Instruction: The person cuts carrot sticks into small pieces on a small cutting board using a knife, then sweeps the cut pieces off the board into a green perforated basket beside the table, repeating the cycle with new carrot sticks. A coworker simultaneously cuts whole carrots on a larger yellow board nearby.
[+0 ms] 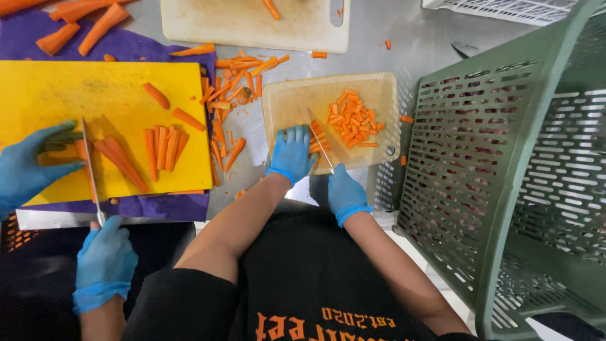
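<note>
A carrot piece (315, 129) is pinned on the beige cutting board (284, 101) by the closed left hand (291, 153) so the knife (320, 142), gripped in the right hand (344, 191), can slice it beside the cut pile (353, 120).

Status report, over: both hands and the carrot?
Left hand pins carrot on beige board. Right hand grips knife. Cut pieces beside blade; co-worker's hands apart, at yellow board.

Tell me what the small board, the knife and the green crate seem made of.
Small board: probably plastic, pale beige, matt, orange-stained, with a moulded corner hole. Knife: thin grey blade with a sheen, likely steel; handle hidden in the hand. Green crate: moulded plastic, slotted walls, dull finish.
</note>
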`<state>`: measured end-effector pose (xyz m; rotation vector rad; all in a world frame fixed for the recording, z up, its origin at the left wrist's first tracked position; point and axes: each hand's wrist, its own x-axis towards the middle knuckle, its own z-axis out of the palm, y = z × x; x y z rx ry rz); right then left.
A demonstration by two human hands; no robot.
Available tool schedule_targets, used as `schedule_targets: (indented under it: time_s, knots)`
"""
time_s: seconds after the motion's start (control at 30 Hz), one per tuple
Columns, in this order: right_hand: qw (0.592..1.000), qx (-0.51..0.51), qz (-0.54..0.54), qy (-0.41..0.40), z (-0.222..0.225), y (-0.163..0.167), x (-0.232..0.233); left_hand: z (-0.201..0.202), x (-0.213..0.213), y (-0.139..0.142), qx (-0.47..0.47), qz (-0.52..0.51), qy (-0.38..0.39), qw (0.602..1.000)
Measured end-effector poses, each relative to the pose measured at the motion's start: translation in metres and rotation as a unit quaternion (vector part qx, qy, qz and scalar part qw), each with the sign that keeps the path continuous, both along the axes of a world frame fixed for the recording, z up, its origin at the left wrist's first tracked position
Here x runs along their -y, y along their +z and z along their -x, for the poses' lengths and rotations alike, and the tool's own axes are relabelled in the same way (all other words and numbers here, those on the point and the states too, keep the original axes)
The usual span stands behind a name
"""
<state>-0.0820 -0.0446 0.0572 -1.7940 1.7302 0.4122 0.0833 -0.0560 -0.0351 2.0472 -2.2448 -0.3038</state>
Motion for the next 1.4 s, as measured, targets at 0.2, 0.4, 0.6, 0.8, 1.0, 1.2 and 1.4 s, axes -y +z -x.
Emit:
schedule_targets:
  time_s: [0.2, 0.4, 0.6, 0.8, 1.0, 1.2, 1.4]
  knots:
    - [0.998, 0.055, -0.010, -0.006, 0.008, -0.038, 0.008, 0.003, -0.002, -0.014, -0.001, 0.009, -0.003, 1.000]
    - [0.992, 0.066, 0.109, -0.021, -0.003, -0.089, -0.001, 0.005, 0.002, -0.017, -0.006, -0.014, -0.010, 1.000]
    - [0.997, 0.064, 0.010, -0.035, 0.001, -0.065, 0.016, 0.011, 0.009, -0.022, -0.027, 0.031, 0.017, 0.999]
    - [0.993, 0.060, 0.095, 0.032, 0.041, -0.050, 0.040, 0.008, 0.005, -0.013, -0.015, 0.035, 0.013, 0.999]
    - [0.996, 0.016, 0.085, -0.016, 0.055, -0.052, 0.030, 0.008, -0.024, -0.004, -0.013, 0.037, -0.005, 0.999]
    - [0.993, 0.045, 0.110, -0.023, 0.051, -0.047, 0.011, 0.016, -0.025, -0.004, 0.020, 0.016, -0.013, 1.000]
    - [0.993, 0.041, 0.102, -0.043, 0.050, -0.043, 0.007, 0.036, -0.008, -0.003, 0.037, 0.042, -0.027, 0.998]
